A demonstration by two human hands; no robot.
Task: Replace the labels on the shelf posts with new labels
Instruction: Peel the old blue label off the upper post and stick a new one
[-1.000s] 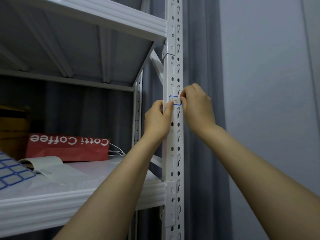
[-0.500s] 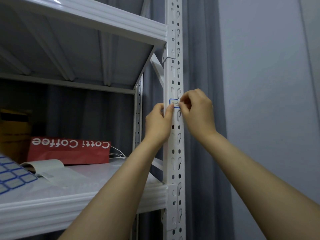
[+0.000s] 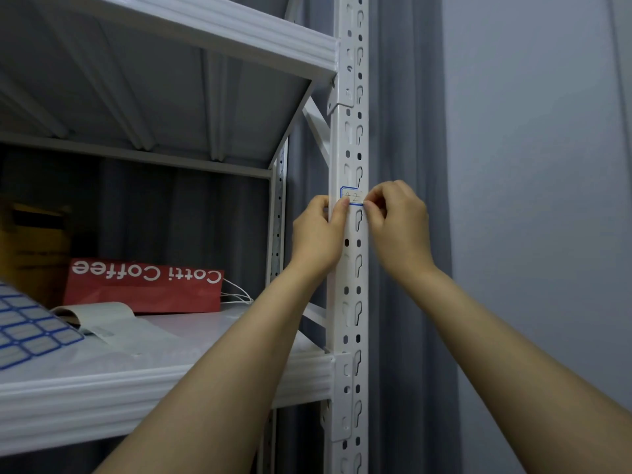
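Left hand grips the white shelf post from its left side: the fingers are curled behind the edge and the thumb lies on the front face, with its tip pressing the lower left corner of the label. Right hand is at the other side of the post, its fingers curled, and the fingertips pinch the label at its lower right corner. The label is a small white rectangle with a blue border and some handwriting that I cannot read; it sits on the front of the post, between the upper shelf and the lower shelf. On the lower shelf, at the far left, lies a sheet of labels with blue borders, and behind it a red paper bag with the words "Cotti Coffee" upside down. Behind the post hangs a grey curtain, and to the right is a plain wall
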